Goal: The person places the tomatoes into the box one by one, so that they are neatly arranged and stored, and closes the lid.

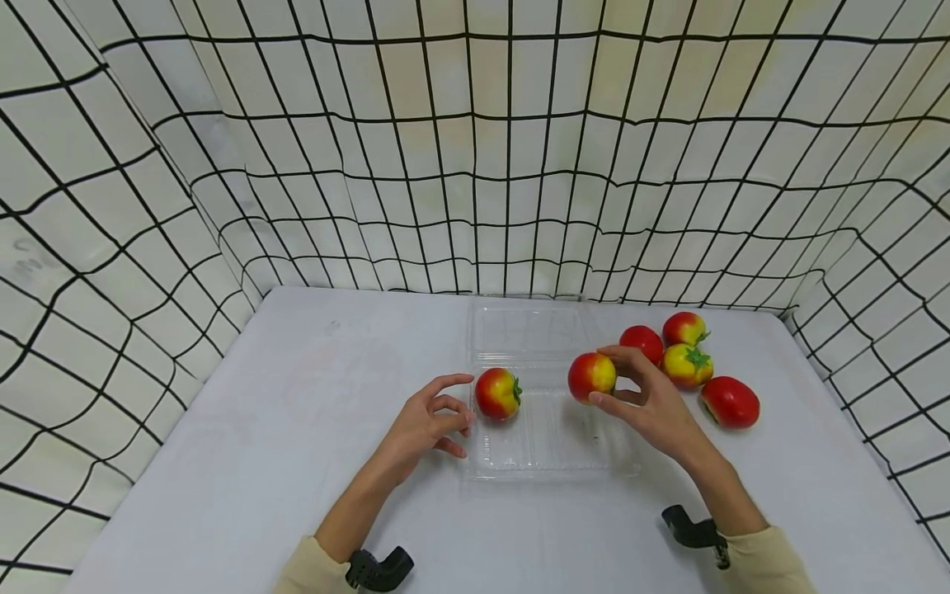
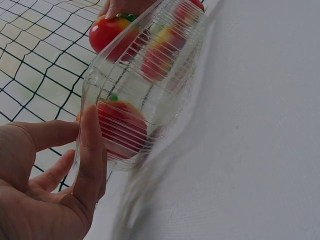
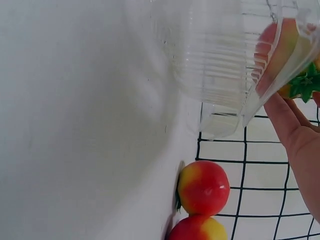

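Observation:
My right hand [image 1: 653,404] grips a red-and-yellow tomato [image 1: 591,377] between thumb and fingers, above the right part of a clear plastic clamshell box [image 1: 545,445]. In the right wrist view the held tomato [image 3: 282,55] shows its green calyx, partly behind the box wall. Another tomato [image 1: 497,393] sits inside the box at its left end, green top facing right. At the box's left side is my left hand [image 1: 426,421], fingers loosely bent. Its fingers [image 2: 90,155] touch or nearly touch the clear wall in the left wrist view.
Several more tomatoes lie right of the box, among them a yellowish one [image 1: 687,365] and a red one [image 1: 731,403]. The box's lid [image 1: 530,330] lies folded back toward the rear. Black netting [image 1: 490,177] encloses the white table [image 1: 223,462] at the back and sides.

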### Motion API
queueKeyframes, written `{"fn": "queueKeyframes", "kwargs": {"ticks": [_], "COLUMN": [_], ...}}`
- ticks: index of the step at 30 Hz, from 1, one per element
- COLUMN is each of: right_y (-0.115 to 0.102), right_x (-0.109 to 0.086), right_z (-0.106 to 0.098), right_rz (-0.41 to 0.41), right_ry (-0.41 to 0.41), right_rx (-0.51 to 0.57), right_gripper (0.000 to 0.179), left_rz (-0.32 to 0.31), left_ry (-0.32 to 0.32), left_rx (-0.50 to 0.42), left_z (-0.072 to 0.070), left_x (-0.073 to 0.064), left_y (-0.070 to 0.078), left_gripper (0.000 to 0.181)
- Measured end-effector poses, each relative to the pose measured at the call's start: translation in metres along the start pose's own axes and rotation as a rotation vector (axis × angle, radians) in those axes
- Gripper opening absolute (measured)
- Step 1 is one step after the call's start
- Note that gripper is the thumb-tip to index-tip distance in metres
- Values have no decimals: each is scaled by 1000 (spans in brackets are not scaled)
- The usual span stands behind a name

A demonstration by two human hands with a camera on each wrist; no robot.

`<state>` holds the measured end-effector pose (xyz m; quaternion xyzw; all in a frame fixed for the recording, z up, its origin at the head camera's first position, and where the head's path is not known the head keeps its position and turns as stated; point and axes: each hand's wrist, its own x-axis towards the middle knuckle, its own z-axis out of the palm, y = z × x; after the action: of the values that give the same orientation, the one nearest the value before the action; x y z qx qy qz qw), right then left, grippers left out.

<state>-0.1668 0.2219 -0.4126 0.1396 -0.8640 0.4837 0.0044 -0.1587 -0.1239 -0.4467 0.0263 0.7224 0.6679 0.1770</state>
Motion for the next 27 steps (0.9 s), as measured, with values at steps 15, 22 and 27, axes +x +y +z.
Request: {"fn": "queueKeyframes", "kwargs": {"ticks": [15,22,27], "right_y": [-2,-4,-4], "right_x": [0,-3,-4], "right_z": [9,14,16], "right_rz": [-15,-29,-21], "right_ry": [-74,-108,-121], "right_rx": [33,28,38], "right_gripper": [68,63,62], "left_rz": [6,4,2], "left_ry": [-2,-6,-6], "left_rx": [-2,-6,-7], "left_z": [0,0,0], "left_x": [0,0,0], "left_y": [1,0,0], "left_gripper": [57,58,57]}}
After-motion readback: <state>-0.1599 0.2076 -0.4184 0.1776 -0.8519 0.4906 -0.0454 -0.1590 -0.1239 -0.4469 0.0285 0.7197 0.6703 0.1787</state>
